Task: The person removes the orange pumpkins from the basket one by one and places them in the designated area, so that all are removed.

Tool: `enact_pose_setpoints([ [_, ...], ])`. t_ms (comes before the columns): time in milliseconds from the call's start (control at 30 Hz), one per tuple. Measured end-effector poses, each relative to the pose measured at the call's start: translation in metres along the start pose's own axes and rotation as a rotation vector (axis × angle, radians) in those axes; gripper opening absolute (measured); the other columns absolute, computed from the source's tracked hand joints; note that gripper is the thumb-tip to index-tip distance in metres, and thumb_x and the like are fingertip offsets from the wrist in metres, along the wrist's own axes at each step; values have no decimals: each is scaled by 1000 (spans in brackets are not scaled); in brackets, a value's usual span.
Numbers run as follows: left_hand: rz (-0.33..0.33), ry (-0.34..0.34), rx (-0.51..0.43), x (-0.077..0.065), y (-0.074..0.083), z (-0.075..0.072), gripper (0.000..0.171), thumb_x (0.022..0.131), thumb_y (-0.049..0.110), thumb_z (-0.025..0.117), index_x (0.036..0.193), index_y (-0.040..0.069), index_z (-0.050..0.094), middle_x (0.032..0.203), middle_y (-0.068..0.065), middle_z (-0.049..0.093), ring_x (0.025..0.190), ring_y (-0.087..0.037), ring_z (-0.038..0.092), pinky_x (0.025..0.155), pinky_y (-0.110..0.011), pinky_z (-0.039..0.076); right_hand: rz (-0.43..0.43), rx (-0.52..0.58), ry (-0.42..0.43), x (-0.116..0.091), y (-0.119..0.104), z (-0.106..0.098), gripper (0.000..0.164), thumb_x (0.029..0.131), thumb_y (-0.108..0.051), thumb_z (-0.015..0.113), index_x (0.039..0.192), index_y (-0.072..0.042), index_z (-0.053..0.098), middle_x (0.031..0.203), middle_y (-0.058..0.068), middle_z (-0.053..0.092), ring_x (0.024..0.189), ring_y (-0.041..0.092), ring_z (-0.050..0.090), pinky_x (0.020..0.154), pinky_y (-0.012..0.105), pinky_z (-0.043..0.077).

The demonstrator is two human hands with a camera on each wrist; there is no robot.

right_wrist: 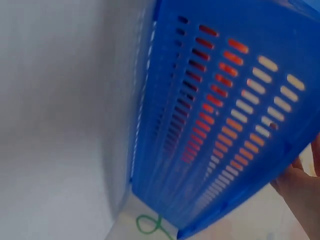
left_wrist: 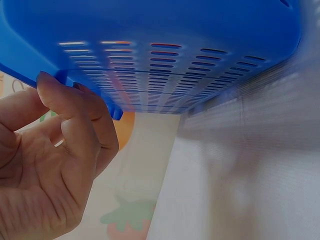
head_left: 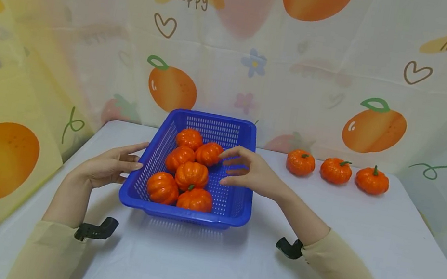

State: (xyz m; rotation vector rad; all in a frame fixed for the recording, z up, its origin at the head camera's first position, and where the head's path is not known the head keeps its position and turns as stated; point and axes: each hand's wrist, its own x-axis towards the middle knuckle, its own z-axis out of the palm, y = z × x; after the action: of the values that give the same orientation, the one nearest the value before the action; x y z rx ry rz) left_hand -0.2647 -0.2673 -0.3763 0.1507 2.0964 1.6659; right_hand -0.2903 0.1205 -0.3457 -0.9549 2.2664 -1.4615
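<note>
A blue plastic basket [head_left: 240,210] with slotted walls stands on the table and holds several small orange pumpkins [head_left: 192,176]. At its left side my left hand [head_left: 107,165] grips the rim; the left wrist view shows the bent fingers [left_wrist: 70,107] at the rim's edge. My right hand [head_left: 255,174] reaches over the right rim, its fingers loosely curved above the basket's inside. Its index fingertip is close to the rear right pumpkin [head_left: 209,153]; whether they touch I cannot tell. Nothing shows between that hand's thumb and fingers. In the right wrist view the basket wall [right_wrist: 235,120] hides most of the hand.
Three more pumpkins stand in a row at the back right of the white table [head_left: 324,224]: one on the left [head_left: 300,163], one in the middle [head_left: 335,171] and one on the right [head_left: 372,180]. A printed cloth [head_left: 224,76] hangs behind the table.
</note>
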Motion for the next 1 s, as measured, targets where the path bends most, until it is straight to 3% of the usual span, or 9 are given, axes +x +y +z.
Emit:
enact_pose_setpoints([
  [167,2,1,2,-2,1,1,78,101,20,55,161,19,5,111,3,55,96,-10,64,87,-33,57,16,-32,-115,13,-5,19,52,83,-17,79,128,-6,56,138,13,54,128,36,56,99,41,55],
  [400,12,-10,-3,-3,2,3,78,101,21,55,161,19,4,110,2,55,95,-9,64,87,-33,57,68,-161,-244,24,-4,35,50,82,-22,81,126,-10,59,130,9,61,121,31,60,93,34,57],
  [700,25,-22,10,0,2,2,77,101,21,54,161,19,4,111,2,54,95,-9,64,87,-34,57,96,-266,-352,27,-1,46,50,82,-21,80,127,-14,60,132,7,62,128,25,54,114,47,41],
  [1000,17,-13,3,-1,2,2,78,101,20,54,161,19,4,111,2,54,95,-10,64,87,-34,57,101,-364,-488,28,0,49,55,89,-12,70,141,-20,52,148,1,51,139,20,42,121,44,32],
])
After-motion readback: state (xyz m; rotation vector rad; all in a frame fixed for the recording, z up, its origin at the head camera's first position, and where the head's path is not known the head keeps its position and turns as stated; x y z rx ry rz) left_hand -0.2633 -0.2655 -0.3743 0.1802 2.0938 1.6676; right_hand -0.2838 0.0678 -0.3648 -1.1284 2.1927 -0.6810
